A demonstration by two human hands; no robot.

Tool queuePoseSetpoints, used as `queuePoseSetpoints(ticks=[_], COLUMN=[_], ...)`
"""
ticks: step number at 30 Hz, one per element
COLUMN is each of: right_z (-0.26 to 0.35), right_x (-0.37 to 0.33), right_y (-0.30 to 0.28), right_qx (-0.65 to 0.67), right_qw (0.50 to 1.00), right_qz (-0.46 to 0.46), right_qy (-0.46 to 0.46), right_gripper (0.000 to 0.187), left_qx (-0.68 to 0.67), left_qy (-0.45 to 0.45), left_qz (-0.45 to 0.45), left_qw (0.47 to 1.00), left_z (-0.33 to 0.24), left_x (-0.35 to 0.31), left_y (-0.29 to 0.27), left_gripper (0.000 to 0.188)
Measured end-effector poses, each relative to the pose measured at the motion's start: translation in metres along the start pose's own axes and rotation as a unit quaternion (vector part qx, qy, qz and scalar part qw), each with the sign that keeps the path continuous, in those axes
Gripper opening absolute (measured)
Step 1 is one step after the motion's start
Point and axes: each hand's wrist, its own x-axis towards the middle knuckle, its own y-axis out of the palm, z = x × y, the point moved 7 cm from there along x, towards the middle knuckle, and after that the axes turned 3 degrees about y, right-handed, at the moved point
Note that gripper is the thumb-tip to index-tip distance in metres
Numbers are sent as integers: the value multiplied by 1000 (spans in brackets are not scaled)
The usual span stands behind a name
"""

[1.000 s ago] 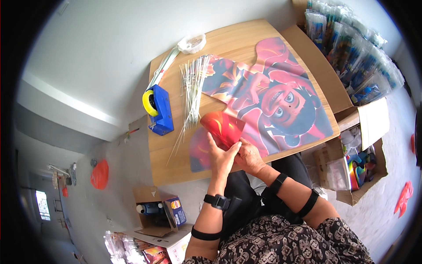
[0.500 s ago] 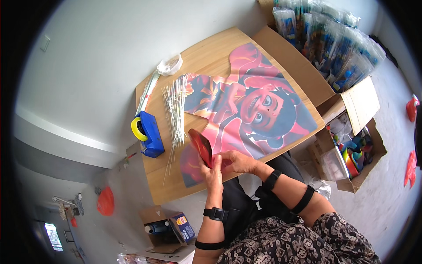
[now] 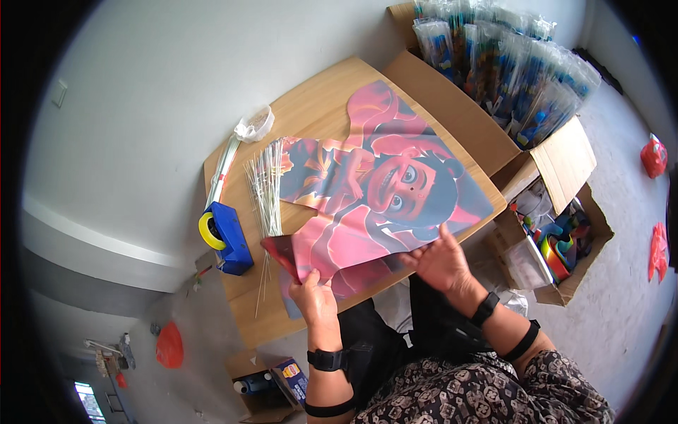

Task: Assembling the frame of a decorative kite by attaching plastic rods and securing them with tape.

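A large printed sheet [image 3: 353, 230] cut to the outline of a red-and-black cartoon figure lies across the table, its near edge lifted. My left hand [image 3: 314, 297] pinches that edge at its left part, where a dark red corner folds up. My right hand [image 3: 443, 265] is spread, palm partly up, with fingertips at the sheet's near edge. Another printed layer [image 3: 367, 275] shows beneath the raised edge. Beside the sheet, to the left, lies a bundle of thin white rods [image 3: 266, 187].
A blue tape dispenser [image 3: 232, 240] with yellow tape stands at the left edge of the wooden table [image 3: 247, 311]. Behind it are more rods [image 3: 224, 166] and a white plastic tub [image 3: 256, 124]. Cardboard boxes [image 3: 452, 99] at the right hold plastic-wrapped packs [image 3: 508, 71] and rainbow-coloured material [image 3: 554, 251].
The red part that was folded up in my hands has been spread flatter toward the right. My right hand has moved right and opened; my left stays on the edge.
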Motion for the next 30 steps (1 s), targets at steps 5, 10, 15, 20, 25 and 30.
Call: queuePoseSetpoints(ticks=[5,10,15,20,25,30], right_z=[112,202,209,240,247,275], right_x=[14,33,77,152,222,285], right_y=[-23,-48,-1,-9,18,42], right_qx=[-15,-257,-312,-375,-487,-556], right_qw=[993,963,943,920,862,824], right_qz=[-6,-8,116,38,-114,-104], right_qy=[-115,-82,15,103,82,-31], right_gripper=[75,93,85,45,29,17], left_qx=[-21,35,53,65,67,74], left_qy=[-59,-93,-72,-114,-63,-58], left_qz=[-54,-44,-43,-60,-46,-53], left_qw=[997,994,995,990,995,994], left_z=[20,47,55,59,50,46], left_x=[4,1,3,-3,-5,-9], left_y=[-32,-54,-77,-86,-79,-58], left_gripper=[44,48,56,66,68,69])
